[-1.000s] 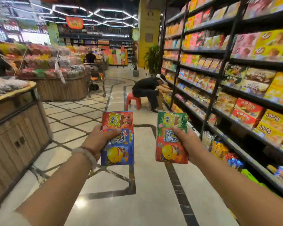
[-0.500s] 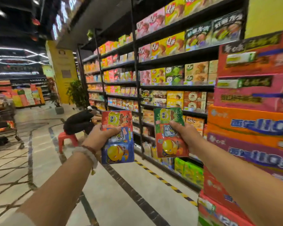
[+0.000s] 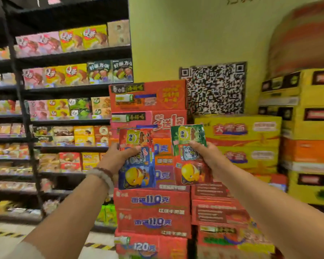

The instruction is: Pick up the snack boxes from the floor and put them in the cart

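My left hand (image 3: 118, 157) grips a red and blue snack box (image 3: 138, 172) by its left edge, thumb across the front. My right hand (image 3: 208, 156) grips a green and red snack box (image 3: 190, 169) by its right edge. Both boxes are held upright at chest height, side by side with a small gap between them, and each carries a yellow cartoon figure. No cart is in view.
Stacked red cartons (image 3: 151, 212) stand directly ahead, with yellow and orange cartons (image 3: 251, 143) to their right against a yellow wall (image 3: 185, 34). Black shelves (image 3: 73, 88) full of snack boxes run along the left. A strip of tiled floor (image 3: 6, 243) shows at lower left.
The view has swung right, from the open aisle with a crouching person to the carton stacks by the wall. Both hands keep the same hold on their boxes.
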{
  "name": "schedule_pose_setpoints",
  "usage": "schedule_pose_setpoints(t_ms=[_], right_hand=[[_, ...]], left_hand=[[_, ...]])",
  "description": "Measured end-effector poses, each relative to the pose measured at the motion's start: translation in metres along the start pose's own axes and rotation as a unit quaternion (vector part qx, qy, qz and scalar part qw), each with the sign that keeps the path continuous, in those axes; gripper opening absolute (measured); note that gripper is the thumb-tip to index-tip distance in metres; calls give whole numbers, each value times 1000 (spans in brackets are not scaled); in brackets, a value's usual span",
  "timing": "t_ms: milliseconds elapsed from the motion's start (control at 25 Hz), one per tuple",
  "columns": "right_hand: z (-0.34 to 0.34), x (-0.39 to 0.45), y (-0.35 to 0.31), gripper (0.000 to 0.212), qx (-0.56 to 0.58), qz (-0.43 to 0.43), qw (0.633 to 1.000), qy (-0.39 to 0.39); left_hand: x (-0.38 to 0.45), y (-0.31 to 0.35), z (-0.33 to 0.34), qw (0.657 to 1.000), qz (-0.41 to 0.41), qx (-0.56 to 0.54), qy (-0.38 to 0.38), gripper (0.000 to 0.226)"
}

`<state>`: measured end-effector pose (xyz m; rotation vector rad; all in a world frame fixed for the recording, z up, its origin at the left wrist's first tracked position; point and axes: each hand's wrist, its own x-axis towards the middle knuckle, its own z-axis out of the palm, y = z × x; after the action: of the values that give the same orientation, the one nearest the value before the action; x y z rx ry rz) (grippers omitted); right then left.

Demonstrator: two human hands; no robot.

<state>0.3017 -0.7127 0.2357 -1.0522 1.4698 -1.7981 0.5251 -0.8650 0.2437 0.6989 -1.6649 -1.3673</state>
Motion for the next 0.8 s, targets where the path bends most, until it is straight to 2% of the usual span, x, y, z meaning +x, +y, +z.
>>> schedule_pose_setpoints(t_ms=[40, 80, 160, 280, 320, 360, 480, 520, 640, 800], right_hand=[[-35, -14, -6, 21, -12, 4, 1000, 27], [-66, -28, -14, 26, -25, 1, 998, 55], [-127, -61, -30, 38, -52, -2, 992, 116], [-216, -114, -54, 34, -80, -16, 978, 194], [-242, -132, -60, 34, -86, -19, 973, 212], [-268, -152, -66, 36, -89, -19, 969, 230], [-335, -206, -81, 29, -86, -35, 954, 284], [-355, -222, -85, 30, -85, -39, 949, 303], [-411, -267, -98, 46, -90, -46, 924, 369], [-474, -314, -104, 47, -88, -55, 891, 442]], left_hand=[[1, 1, 37, 1000, -1, -18, -22, 78], [0, 3, 73, 999, -5, -37, -36, 77], [-12, 15, 145, 995, -4, -51, -87, 93], [-37, 30, 248, 982, 1, -85, -168, 64], [-48, 37, 277, 978, -5, -92, -188, 61], [-55, 40, 308, 973, -8, -103, -207, 67], [-78, 49, 394, 956, -7, -119, -268, 103], [-86, 53, 420, 948, -7, -128, -291, 101], [-119, 68, 498, 924, -3, -149, -352, 61], [-149, 74, 592, 882, -20, -169, -439, 63]])
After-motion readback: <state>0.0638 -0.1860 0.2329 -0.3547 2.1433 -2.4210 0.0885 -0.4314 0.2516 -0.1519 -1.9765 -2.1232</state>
